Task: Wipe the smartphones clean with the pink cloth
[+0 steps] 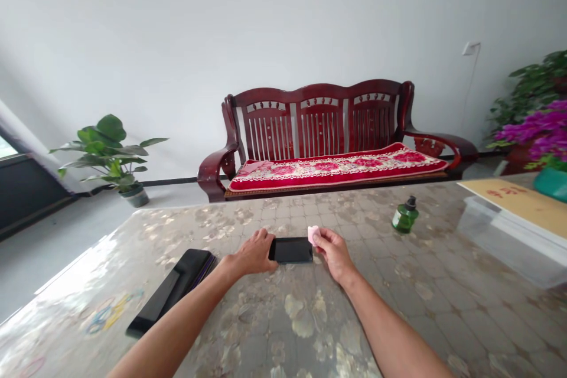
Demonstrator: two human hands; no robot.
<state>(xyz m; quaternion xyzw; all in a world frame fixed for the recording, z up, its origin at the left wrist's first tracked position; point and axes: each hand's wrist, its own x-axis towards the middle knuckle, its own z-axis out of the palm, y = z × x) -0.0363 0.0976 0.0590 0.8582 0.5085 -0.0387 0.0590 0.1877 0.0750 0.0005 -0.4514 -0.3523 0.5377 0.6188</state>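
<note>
In the head view, a person's left hand (pixel 257 252) grasped the left end of a black phone (pixel 291 250), thumb at the near edge and fingers at the far one, while the right hand (pixel 332 253) pinched a small pink pad (pixel 312 234) at the phone's far right corner. Whether pad and phone touched could not be told. The phone lay flat on the patterned tabletop (pixel 345 319), between the two hands, its long axis running left to right across the person's view and its dark face up; which end was its top could not be made out.

To the right stood an upright green bottle (pixel 404 217) with a black pump top and a pale label too small to read. Farther right, a tan folder (pixel 516 195) bearing red characters, not legible, lay above a clear plastic box (pixel 500 242) whose contents were unclear. Beside it, a teal pot (pixel 551 183) held purple flowers (pixel 540 130).

Near the left forearm lay a long black case (pixel 177 283), angled away from the person, with colored bands (pixel 110 313) to its left. Behind, a red floral cover (pixel 341 165) lay along a dark wooden bench (pixel 305 94).
</note>
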